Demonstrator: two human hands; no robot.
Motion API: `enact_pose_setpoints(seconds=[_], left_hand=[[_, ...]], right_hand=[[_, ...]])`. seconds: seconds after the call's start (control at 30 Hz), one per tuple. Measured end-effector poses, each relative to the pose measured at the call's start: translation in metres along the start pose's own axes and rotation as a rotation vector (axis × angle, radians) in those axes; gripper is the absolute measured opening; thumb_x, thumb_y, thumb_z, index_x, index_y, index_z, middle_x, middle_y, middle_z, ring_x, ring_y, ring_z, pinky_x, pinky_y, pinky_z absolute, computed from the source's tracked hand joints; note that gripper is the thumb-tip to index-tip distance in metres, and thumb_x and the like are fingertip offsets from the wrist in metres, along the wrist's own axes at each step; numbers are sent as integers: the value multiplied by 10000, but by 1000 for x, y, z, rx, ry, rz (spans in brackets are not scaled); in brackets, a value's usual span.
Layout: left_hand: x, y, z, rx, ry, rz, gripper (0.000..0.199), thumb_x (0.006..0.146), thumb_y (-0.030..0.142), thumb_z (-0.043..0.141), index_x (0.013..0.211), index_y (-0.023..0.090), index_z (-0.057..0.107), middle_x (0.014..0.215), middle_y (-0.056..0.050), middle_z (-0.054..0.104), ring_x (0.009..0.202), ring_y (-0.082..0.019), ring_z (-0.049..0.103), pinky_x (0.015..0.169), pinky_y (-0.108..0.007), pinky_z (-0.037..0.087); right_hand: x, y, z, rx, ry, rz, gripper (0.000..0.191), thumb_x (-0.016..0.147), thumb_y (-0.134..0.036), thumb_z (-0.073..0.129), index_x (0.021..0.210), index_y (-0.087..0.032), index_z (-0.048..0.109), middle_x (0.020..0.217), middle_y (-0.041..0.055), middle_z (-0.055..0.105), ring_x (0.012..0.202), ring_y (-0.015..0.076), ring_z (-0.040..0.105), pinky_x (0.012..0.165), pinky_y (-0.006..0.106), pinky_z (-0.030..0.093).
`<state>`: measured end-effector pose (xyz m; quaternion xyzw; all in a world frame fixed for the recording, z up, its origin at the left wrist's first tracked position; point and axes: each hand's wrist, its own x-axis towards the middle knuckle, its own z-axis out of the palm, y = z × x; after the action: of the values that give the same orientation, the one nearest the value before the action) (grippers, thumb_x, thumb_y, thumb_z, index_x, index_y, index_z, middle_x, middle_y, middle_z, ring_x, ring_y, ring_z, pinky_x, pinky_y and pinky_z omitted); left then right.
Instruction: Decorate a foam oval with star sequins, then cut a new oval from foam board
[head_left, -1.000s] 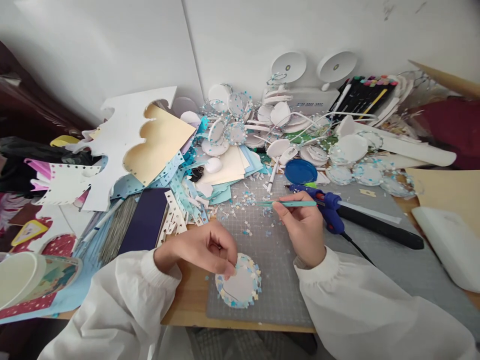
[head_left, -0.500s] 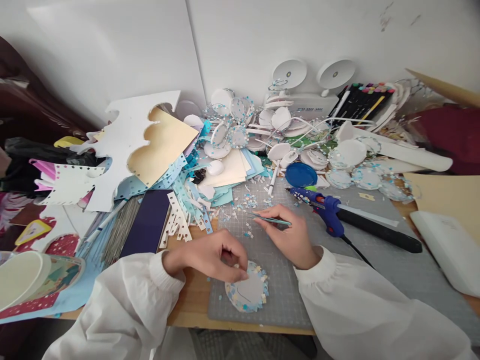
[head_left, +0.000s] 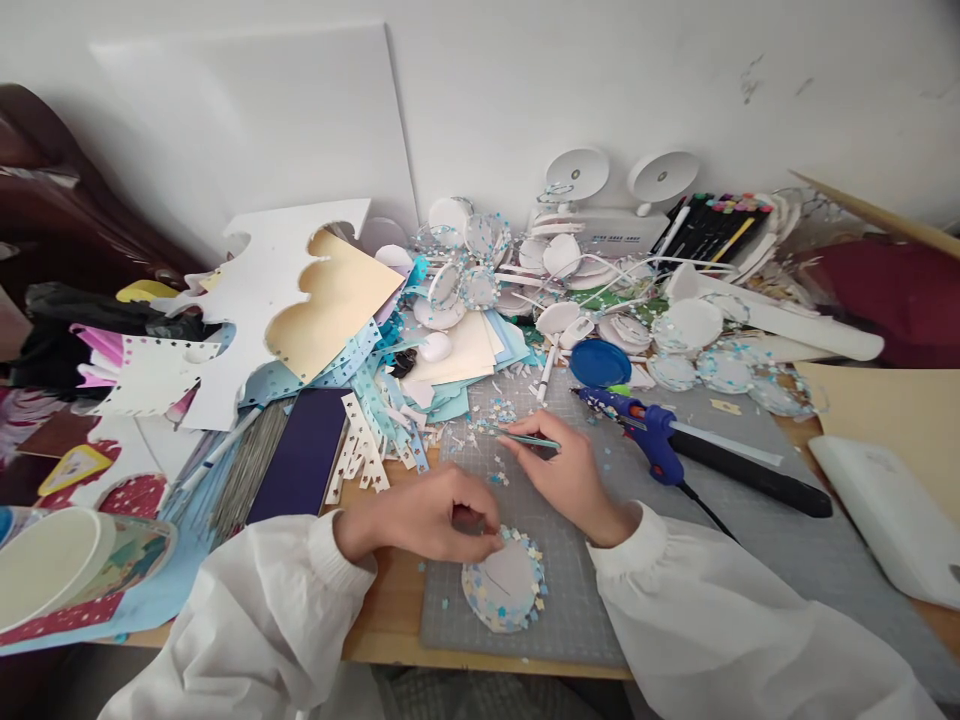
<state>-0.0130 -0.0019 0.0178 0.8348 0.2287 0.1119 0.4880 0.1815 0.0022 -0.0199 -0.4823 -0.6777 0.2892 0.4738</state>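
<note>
A white disc (head_left: pixel 510 575) edged with small blue and cream stars lies on the grey cutting mat (head_left: pixel 555 620) near the table's front edge. Over its upper left edge is my left hand (head_left: pixel 439 515), thumb and fingers curled together; what they pinch, if anything, is too small to name. To the right and farther back, my right hand (head_left: pixel 562 470) is closed on tweezers (head_left: pixel 531 440). The tweezers' tips point left, at loose small stars (head_left: pixel 499 410) scattered on the mat.
A blue glue gun (head_left: pixel 652 435) lies right of my right hand, by a blue lid (head_left: pixel 600 362). Star-decorated discs (head_left: pixel 480 285) pile up behind. Punched paper strips (head_left: pixel 360 450), a dark blue box (head_left: pixel 300 455) and a cup (head_left: pixel 56 560) stand left.
The view has shifted a little, so most things sit lower. The tweezers' tips have moved slightly left among the loose stars. My left hand stays at the disc.
</note>
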Motion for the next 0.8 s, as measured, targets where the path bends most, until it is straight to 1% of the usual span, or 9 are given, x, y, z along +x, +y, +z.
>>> enact_pose_setpoints(seconds=[0.1, 0.2, 0.3, 0.43, 0.5, 0.57, 0.67, 0.73, 0.8], left_hand=[[0, -2, 0, 69, 15, 27, 158, 799, 250, 580, 690, 146, 629, 617, 1, 560, 561, -87, 442, 557, -216, 349], [0, -3, 0, 84, 47, 26, 168, 794, 283, 602, 691, 151, 613, 613, 8, 539, 563, -87, 438, 559, -218, 340], [1, -1, -1, 92, 112, 36, 182, 794, 323, 610, 728, 154, 621, 607, 17, 502, 565, -87, 427, 549, -221, 322], [2, 4, -2, 34, 195, 35, 162, 780, 302, 622, 763, 141, 629, 605, 24, 480, 550, -80, 408, 540, -220, 318], [2, 6, -2, 6, 194, 26, 140, 770, 277, 623, 778, 138, 631, 601, 27, 474, 542, -79, 403, 537, -218, 324], [2, 7, -3, 5, 169, 32, 111, 776, 247, 598, 781, 141, 630, 609, 24, 480, 547, -80, 405, 542, -219, 329], [1, 6, -4, 15, 133, 32, 100, 793, 219, 556, 773, 141, 616, 625, 17, 487, 552, -81, 404, 538, -219, 326], [1, 5, -4, 6, 129, 13, 99, 797, 218, 547, 772, 141, 602, 616, 23, 466, 540, -79, 388, 521, -218, 313], [2, 4, -4, -17, 136, -2, 92, 797, 220, 547, 773, 143, 590, 615, 27, 452, 537, -77, 374, 515, -216, 306]], right_hand=[[0, 0, 1, -6, 12, 5, 48, 808, -291, 656, 808, -243, 653, 816, 44, 695, 801, 218, 649, 740, 364, 523], [-1, 0, 0, 13, 25, 18, 46, 797, -293, 665, 790, -247, 659, 801, 39, 694, 784, 217, 645, 723, 353, 514], [-1, 0, -1, 25, 22, 33, 47, 797, -292, 666, 783, -248, 658, 805, 38, 695, 790, 217, 647, 722, 349, 510], [-1, 0, -2, 30, 2, 61, 50, 806, -286, 654, 789, -241, 640, 812, 34, 692, 783, 210, 647, 684, 333, 507], [-1, 0, -2, 34, -2, 70, 54, 809, -291, 649, 797, -241, 632, 812, 31, 688, 782, 208, 642, 686, 334, 502], [0, -1, -3, 27, -8, 71, 58, 815, -295, 641, 810, -241, 624, 812, 31, 679, 783, 206, 635, 698, 338, 496], [1, -4, -7, -16, -40, 26, 50, 840, -288, 610, 824, -241, 607, 843, 39, 664, 824, 211, 616, 732, 350, 478], [2, -6, -10, -59, -83, -45, 60, 874, -278, 563, 838, -243, 596, 893, 47, 660, 880, 220, 598, 779, 369, 456], [4, -9, -15, -87, -129, -126, 125, 923, -258, 475, 873, -245, 589, 967, 56, 653, 956, 225, 576, 852, 395, 423]])
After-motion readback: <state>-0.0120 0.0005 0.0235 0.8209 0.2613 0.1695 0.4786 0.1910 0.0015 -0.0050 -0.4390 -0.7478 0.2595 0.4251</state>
